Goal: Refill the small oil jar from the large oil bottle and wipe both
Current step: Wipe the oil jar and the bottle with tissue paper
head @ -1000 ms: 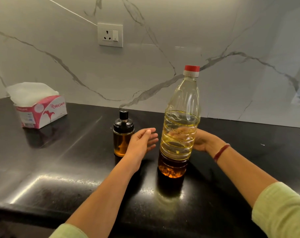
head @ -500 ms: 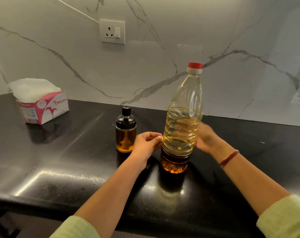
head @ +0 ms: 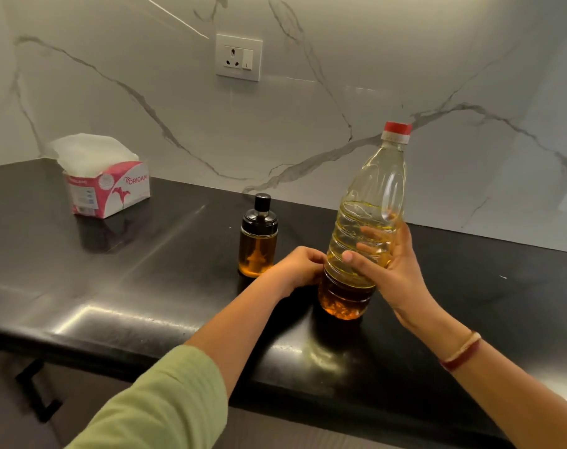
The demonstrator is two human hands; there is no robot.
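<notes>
The large clear oil bottle (head: 364, 222) with a red cap is about half full of yellow oil and tilts to the right over the black counter (head: 146, 270). My right hand (head: 392, 273) grips its ribbed middle from the right, thumb in front. My left hand (head: 296, 268) is curled against the bottle's lower left side. The small glass oil jar (head: 258, 241) with a black lid stands upright just left of my left hand, untouched, with amber oil in its lower part.
A pink and white tissue box (head: 105, 183) with tissues sticking out sits at the back left. A wall socket (head: 238, 57) is set in the marble backsplash. The counter's front edge runs below my forearms, with a cabinet handle (head: 36, 390) under it.
My right hand has wrapped round the bottle's middle and the bottle now tilts right. My left hand moved in from beside the jar to the bottle's lower side.
</notes>
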